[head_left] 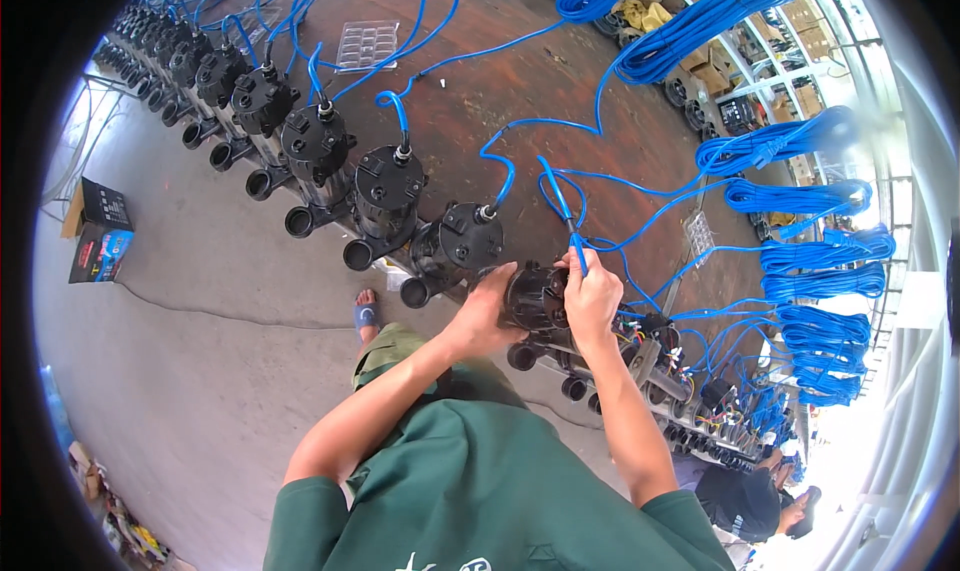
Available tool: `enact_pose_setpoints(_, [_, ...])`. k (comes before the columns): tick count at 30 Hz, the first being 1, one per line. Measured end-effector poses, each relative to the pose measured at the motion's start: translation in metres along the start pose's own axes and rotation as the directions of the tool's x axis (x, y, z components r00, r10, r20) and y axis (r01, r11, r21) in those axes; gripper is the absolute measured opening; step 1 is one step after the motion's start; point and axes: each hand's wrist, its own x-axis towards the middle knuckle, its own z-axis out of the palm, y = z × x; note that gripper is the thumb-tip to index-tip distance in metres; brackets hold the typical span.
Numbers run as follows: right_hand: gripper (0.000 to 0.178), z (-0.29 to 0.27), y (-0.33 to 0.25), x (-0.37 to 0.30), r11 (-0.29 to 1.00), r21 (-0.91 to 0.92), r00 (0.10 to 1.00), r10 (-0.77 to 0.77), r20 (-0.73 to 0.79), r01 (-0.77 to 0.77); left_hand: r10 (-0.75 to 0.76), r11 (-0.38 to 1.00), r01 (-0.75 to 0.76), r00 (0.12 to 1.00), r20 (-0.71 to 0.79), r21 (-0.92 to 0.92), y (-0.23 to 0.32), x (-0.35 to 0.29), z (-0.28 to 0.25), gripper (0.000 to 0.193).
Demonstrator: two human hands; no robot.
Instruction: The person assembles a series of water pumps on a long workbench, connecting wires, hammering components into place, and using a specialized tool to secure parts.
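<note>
The black pump [534,299] is at the near edge of the brown table [470,61]. The left hand [486,313] curls its fingers on the pump's side; the right hand [594,293] pinches the blue cord [576,239]. If the cord snags, it could tip the pump.

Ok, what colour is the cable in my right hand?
Blue: the cable in your right hand shows best in the head view.

Viewed remotely, I see a dull grey floor [230,391] spreading left and near; a worn, reddish-brown tabletop [545,76] at the far centre; 1 pale-framed storage rack [735,56] at far right; along the right, whitish sheeting [915,391], partly washed out by strong light.
</note>
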Motion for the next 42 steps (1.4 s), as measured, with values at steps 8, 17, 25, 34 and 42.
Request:
enact_pose_setpoints(8, [0.008,0.002,-0.006,0.002,0.988,-0.133,0.997,-0.074,0.001,0.073,-0.144,0.962,0.167,0.983,0.116,-0.218,0.012,0.002,-0.007,0.097])
enact_pose_setpoints(17, [0.012,-0.003,-0.014,0.009,0.978,-0.106,0.983,-0.174,0.061,0.18,-0.354,0.931,0.359,0.931,0.083,-0.063,-0.043,-0.041,-0.019,0.071])
enact_pose_setpoints(25, [0.018,-0.006,-0.003,0.018,0.941,0.32,0.97,-0.174,0.171,0.112,-0.174,0.964,0.218,0.952,0.253,-0.155,0.048,0.037,-0.005,0.109])
enact_pose_setpoints(34, [0.027,-0.126,0.066,-0.021,0.771,0.455,0.892,0.427,0.151,-0.446,-0.166,0.934,0.235,0.952,0.256,-0.27,0.034,0.044,-0.006,0.103])
enact_pose_setpoints(42, [0.085,-0.169,0.134,-0.146,0.813,-0.503,0.885,0.43,0.179,-0.293,0.152,0.988,-0.15,0.983,0.107,-0.022,0.02,0.049,0.007,0.101])
